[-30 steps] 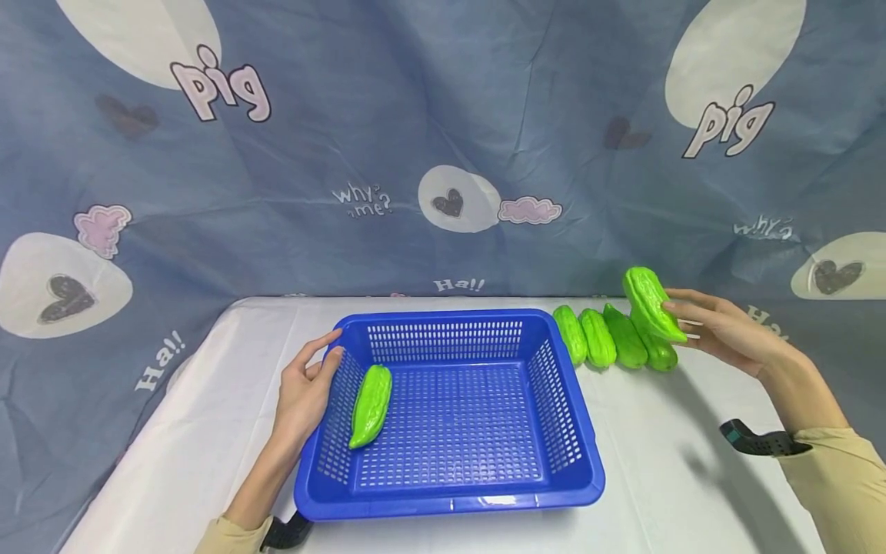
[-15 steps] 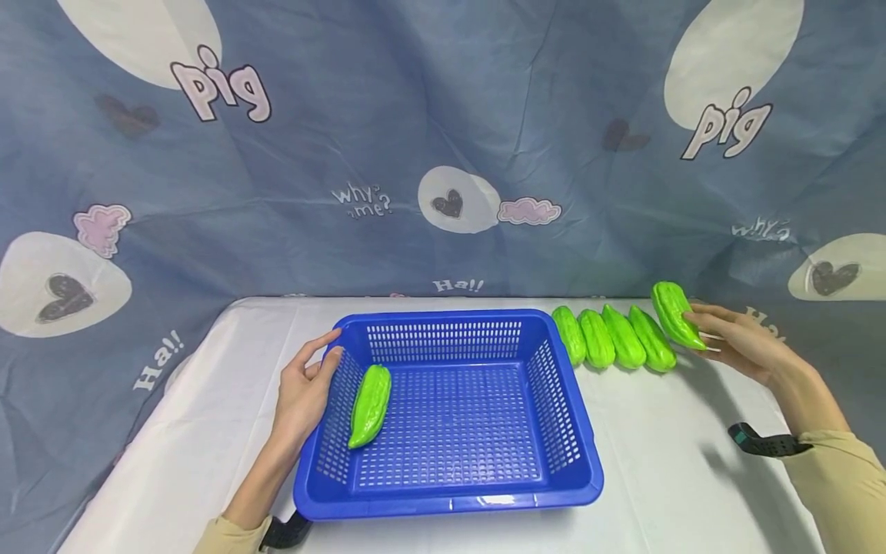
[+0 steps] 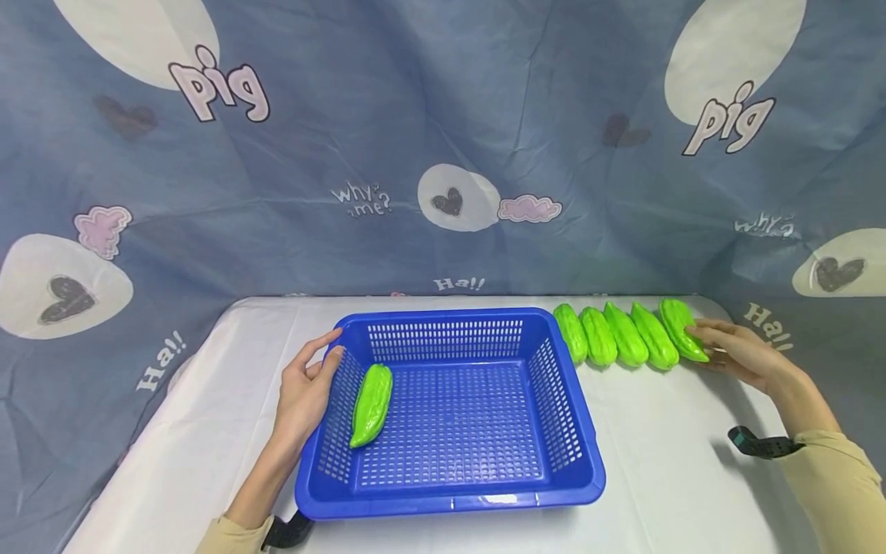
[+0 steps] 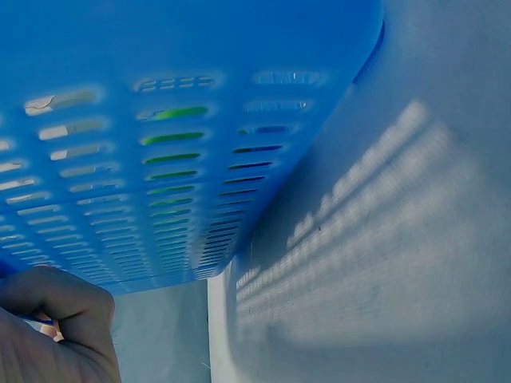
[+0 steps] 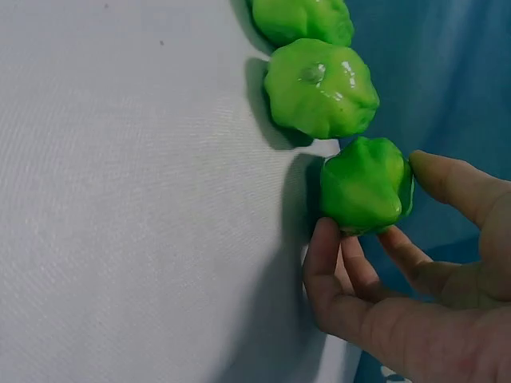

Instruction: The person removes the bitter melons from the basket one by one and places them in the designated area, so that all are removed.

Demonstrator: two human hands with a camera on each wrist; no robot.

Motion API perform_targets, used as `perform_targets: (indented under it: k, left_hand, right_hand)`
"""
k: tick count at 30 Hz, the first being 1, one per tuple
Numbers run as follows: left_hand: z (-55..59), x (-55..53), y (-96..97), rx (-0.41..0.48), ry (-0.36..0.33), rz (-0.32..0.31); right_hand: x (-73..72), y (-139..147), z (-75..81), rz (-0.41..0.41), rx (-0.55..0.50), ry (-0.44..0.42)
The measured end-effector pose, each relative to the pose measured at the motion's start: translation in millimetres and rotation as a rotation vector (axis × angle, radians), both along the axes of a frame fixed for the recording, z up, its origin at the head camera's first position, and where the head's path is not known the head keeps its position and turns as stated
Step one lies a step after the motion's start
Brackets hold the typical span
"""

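Observation:
My right hand (image 3: 746, 355) pinches a bright green bitter melon (image 3: 681, 327) between thumb and fingers, at the right end of a row. In the right wrist view, this bitter melon (image 5: 363, 185) shows end-on, fingertips on its side and the thumb opposite, close over the white cloth. My left hand (image 3: 306, 392) grips the left rim of a blue plastic basket (image 3: 484, 504), thumb on the inner side. The left wrist view shows the hand (image 4: 60, 327) at the outside of the slotted wall. One bitter melon (image 3: 371, 405) lies inside the basket, along its left wall.
Several more bitter melons (image 3: 627, 335) lie side by side behind the basket's right corner, near the far table edge. A white cloth (image 3: 664, 462) covers the table. A blue printed curtain (image 3: 311, 138) hangs right behind it.
My right hand has carried its bitter melon right and down, from above the row to the row's right end. The left hand and the basket have stayed put.

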State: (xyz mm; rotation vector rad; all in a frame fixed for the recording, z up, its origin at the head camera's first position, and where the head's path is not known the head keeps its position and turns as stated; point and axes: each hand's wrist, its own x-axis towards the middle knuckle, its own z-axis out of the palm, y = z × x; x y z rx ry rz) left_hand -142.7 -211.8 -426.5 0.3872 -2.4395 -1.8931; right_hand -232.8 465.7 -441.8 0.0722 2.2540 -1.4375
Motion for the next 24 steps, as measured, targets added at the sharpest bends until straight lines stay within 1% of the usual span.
perform_targets:
  k: [2,5,12,17,24]
  left_hand:
    - [0.3,0.2,-0.2,0.002,0.003,-0.001]
    - [0.7,0.3,-0.7,0.004,0.009,-0.003]
    - [-0.2,-0.1,-0.6,0.012,0.007,0.0]
    - [-1.5,-1.0,-1.2,0.023,0.007,-0.006]
    - [-1.9,-1.7,-1.8,0.017,0.004,-0.007]
  right_hand:
    - [0.7,-1,0.7,0.011,0.02,0.0]
    - [1.7,-4,2.5,0.006,0.04,-0.001]
    - [4.8,-10,6.6,0.008,0.164,0.034]
    - [7.1,-12,8.3,-0.019,0.189,0.036]
    - [9.0,-12,8.3,-0.029,0.216,0.043]
